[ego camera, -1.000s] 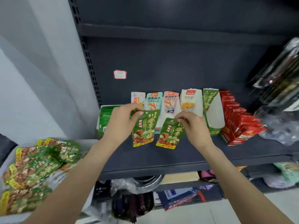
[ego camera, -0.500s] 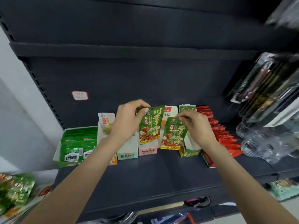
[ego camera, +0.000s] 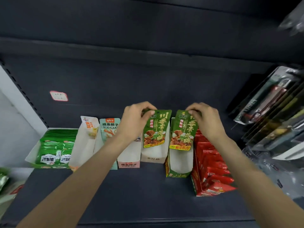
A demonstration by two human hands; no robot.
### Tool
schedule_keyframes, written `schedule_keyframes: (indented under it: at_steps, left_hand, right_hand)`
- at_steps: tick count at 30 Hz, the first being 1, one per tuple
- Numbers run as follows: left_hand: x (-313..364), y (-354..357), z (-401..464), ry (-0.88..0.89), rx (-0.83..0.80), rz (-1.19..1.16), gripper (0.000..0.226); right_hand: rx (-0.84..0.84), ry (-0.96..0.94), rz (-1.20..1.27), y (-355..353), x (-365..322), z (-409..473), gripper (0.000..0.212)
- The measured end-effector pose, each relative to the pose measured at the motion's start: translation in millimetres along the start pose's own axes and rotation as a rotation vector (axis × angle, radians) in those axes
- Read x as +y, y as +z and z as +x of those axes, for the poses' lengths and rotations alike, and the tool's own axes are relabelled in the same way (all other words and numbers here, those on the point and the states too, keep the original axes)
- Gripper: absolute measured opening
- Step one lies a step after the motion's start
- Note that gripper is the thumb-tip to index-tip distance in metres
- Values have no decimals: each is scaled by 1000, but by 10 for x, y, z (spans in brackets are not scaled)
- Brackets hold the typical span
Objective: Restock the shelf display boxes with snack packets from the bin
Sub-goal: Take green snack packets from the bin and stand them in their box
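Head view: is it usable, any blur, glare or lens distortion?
Head view: shelf edges bow from the wide-angle lens; the top-right corner smears; the clear packs on the right show glare; both green packets and the hands are sharp.

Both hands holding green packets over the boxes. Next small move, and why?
Probably lower the right packet straight down into the green box beneath it. The right hand pinches its top edge, the packet hangs upright over that box's open white interior, and the colours match. The left hand holds the left packet over a beige box, a less sure match.
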State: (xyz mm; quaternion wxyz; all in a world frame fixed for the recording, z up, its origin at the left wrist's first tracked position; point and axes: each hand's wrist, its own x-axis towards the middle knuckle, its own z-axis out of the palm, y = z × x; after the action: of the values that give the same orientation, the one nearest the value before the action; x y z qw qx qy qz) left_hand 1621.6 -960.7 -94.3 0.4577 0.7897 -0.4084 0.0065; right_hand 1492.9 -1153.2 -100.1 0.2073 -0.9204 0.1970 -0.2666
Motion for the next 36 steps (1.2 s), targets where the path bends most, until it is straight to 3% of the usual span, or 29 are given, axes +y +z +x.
schedule_keyframes:
  at_steps: [10, 15, 22, 31, 36]
  left_hand:
    - [59, 209, 124, -65, 75, 40, 12]
    - [46, 225, 138, -71, 36, 30, 12]
    - [29, 281, 162, -37, -44, -24, 13]
    - [225, 385, 467, 70, 23, -138, 12]
    - [249, 760, 577, 92, -62, -156, 12]
  right_hand:
    - [-107, -22, 85, 210, 400, 227, 16]
    - [-228, 0, -4, 452, 520, 220, 18]
    - [-228, 47, -144, 575, 612, 170, 19]
    - [-63, 218, 136, 206, 757, 86, 22]
    - [-87, 233, 321, 41, 695, 104, 44]
